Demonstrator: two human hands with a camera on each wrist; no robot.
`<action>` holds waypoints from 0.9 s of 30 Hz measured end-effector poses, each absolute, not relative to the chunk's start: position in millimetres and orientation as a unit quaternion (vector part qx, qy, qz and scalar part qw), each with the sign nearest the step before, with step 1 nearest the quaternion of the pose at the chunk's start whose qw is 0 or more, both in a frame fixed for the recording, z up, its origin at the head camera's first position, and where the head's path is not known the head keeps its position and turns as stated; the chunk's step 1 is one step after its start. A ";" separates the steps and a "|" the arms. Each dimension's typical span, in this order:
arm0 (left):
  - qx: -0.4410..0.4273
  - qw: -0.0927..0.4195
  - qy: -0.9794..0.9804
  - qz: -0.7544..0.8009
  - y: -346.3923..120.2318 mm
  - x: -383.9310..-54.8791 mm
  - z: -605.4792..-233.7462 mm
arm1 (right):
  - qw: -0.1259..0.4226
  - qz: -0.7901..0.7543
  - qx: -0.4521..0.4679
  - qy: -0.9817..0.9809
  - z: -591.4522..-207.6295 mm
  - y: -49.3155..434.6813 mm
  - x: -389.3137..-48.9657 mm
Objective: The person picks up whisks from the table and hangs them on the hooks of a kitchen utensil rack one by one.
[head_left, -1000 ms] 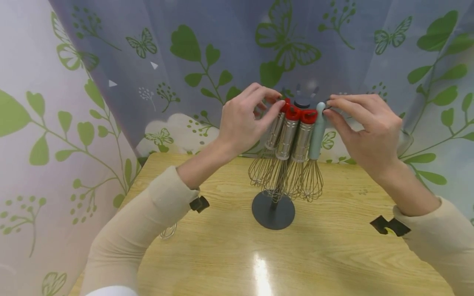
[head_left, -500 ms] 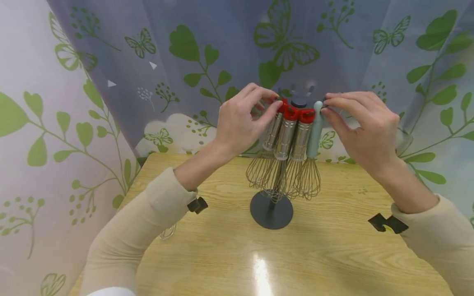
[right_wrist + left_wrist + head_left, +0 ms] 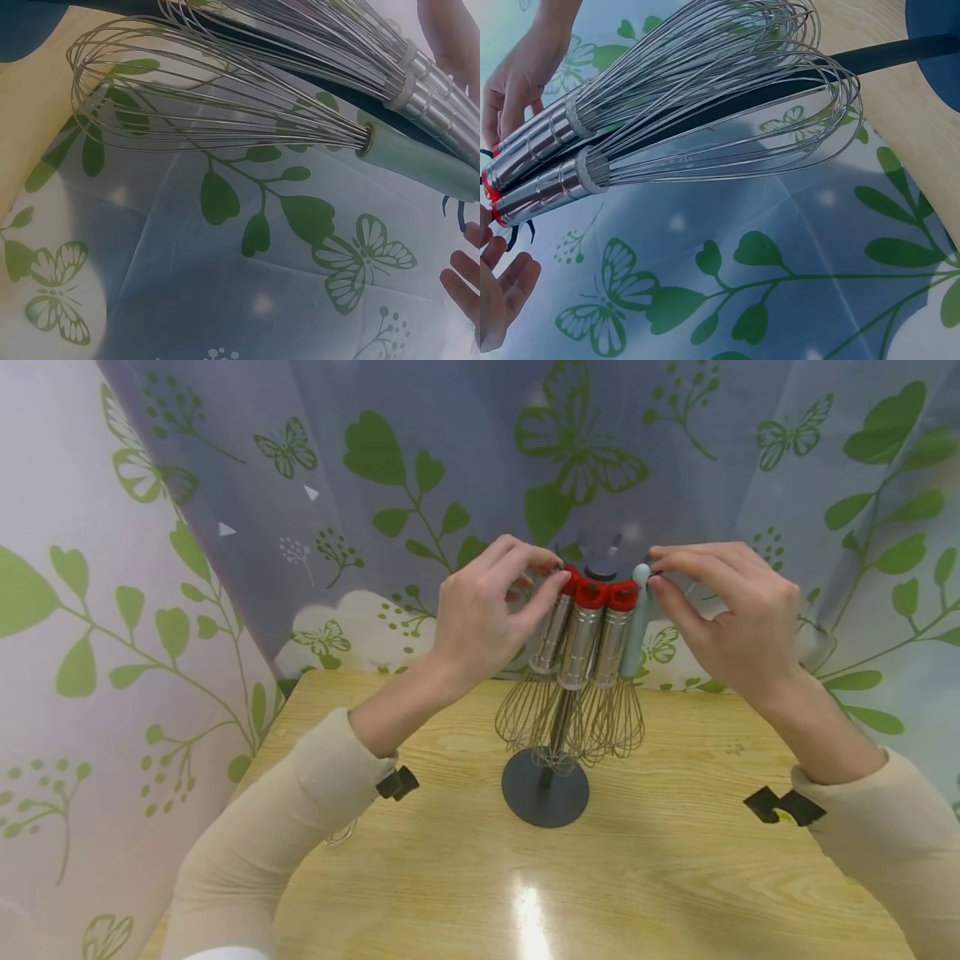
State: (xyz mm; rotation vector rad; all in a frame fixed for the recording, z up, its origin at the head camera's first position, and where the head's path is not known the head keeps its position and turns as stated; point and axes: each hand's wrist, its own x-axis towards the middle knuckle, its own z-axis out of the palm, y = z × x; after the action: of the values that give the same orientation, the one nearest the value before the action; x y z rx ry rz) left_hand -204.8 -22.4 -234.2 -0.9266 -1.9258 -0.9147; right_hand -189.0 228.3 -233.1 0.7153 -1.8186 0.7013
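Several whisks hang from a black stand (image 3: 545,787) with a round base on the table. Three have silver handles (image 3: 581,643) with red ends, and one has a pale green handle (image 3: 636,635) at the right. My left hand (image 3: 480,614) pinches at the stand's top left with thumb and index finger, right beside a red end. On the other side, my right hand (image 3: 735,610) pinches a dark hook tip by the green whisk's rounded top. The wire loops (image 3: 202,90) hang freely in the right wrist view. Fingertips partly hide the hooks.
The wooden table (image 3: 420,885) ends just behind the stand. A curtain (image 3: 420,410) with green leaves and butterflies closes off the back and sides. Thin wire loops (image 3: 341,833) lie on the table, partly hidden by my left sleeve (image 3: 300,810).
The stand with its whisks has shifted slightly left, base included, and the silver handles sit a little lower in view. Both hands have moved slightly left with it, still pinching.
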 end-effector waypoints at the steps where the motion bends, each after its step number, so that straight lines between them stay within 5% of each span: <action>1: -0.365 0.400 -0.760 -0.359 -22.5 -204.5 -234.5 | 0.506 0.292 0.299 -0.755 -233.0 228.4 -189.3; 27: -0.375 0.458 -0.735 -0.331 -23.6 -197.7 -240.5 | 0.450 0.326 0.391 -0.734 -230.1 229.5 -213.4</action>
State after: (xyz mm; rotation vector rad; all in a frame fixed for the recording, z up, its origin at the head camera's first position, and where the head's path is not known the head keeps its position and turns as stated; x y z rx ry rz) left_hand -197.7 -23.6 -240.5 -0.9248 -1.8100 -0.8151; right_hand -213.4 229.5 -230.1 0.9658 -1.8149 0.8053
